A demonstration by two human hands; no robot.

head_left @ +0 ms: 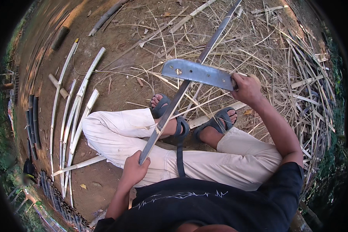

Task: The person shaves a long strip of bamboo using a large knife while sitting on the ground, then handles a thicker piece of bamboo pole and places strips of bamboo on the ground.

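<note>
L hand [133, 170] fingers clamped on near end of long bamboo strip [189, 77], which runs up over knees & sandals [216, 120] toward straw. R hand [245, 89] fingers wrapped round handle of broad knife [197, 72], blade crossing strip. Split slats [79, 96] lie on ground at left.

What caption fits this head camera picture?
Seated person's left hand grips long grey bamboo strip; right hand holds broad steel cleaver across it.

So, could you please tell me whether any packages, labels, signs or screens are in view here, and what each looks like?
None are in view. The left hand grips a long bamboo strip, the right hand a broad-bladed knife, over bare ground strewn with split bamboo and shavings.
</note>
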